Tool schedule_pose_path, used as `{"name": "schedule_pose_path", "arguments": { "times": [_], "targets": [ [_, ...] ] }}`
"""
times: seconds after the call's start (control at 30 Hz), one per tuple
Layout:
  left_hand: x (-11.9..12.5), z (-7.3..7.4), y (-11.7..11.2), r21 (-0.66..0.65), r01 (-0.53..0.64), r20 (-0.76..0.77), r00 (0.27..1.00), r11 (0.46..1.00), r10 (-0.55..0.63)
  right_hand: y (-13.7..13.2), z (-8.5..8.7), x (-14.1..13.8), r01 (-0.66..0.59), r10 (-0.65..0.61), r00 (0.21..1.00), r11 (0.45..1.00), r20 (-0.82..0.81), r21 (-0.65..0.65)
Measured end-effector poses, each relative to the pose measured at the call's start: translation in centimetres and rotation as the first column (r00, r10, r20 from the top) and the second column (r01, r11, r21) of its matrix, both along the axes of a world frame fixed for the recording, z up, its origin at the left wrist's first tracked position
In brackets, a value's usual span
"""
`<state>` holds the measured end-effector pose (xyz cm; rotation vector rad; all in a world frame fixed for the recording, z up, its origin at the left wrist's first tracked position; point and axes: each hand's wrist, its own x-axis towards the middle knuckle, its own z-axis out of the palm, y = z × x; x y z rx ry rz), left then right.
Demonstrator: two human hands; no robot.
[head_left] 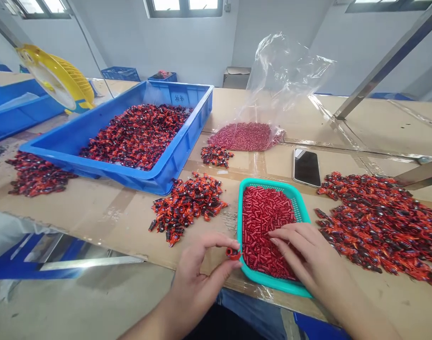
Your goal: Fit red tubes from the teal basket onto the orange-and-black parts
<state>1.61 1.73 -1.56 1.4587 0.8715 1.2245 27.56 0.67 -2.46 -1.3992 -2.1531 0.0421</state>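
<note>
My left hand (198, 274) pinches a small red-and-black part (233, 253) between thumb and fingertips, just left of a teal basket (269, 185). The basket is filled with small red tubes (263, 222). My right hand (301, 252) rests over the basket's near right side, fingers reaching into the red tubes; whether it holds one is hidden. A loose pile of red-and-black parts (185, 203) lies left of the basket, and a larger pile (379, 222) lies to its right.
A big blue crate (180, 156) of the same parts stands at the back left, with another pile (35, 174) beside it. A clear plastic bag (272, 80) of red tubes and a black phone (306, 166) lie behind the basket. A yellow fan (56, 78) sits far left.
</note>
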Motion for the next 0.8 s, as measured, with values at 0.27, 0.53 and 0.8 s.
{"name": "schedule_pose_path", "arguments": {
  "times": [0.27,0.53,0.8],
  "targets": [
    [1.2,0.9,0.0,-0.571,0.304,0.575,0.811,0.763,0.106,-2.4,2.6,-3.1,-0.067,-0.026,0.877,0.982,-0.48,-0.175],
    [1.6,1.0,-1.5,-0.603,0.588,0.757,0.636,0.54,0.152,-2.7,4.7,-5.9,-0.242,0.212,0.826,0.97,-0.522,0.011],
    [1.6,1.4,-1.8,-0.582,0.527,0.708,0.703,0.619,0.067,-3.4,4.9,-5.9,-0.154,0.18,0.966,0.977,-0.188,0.146]
  ]
}}
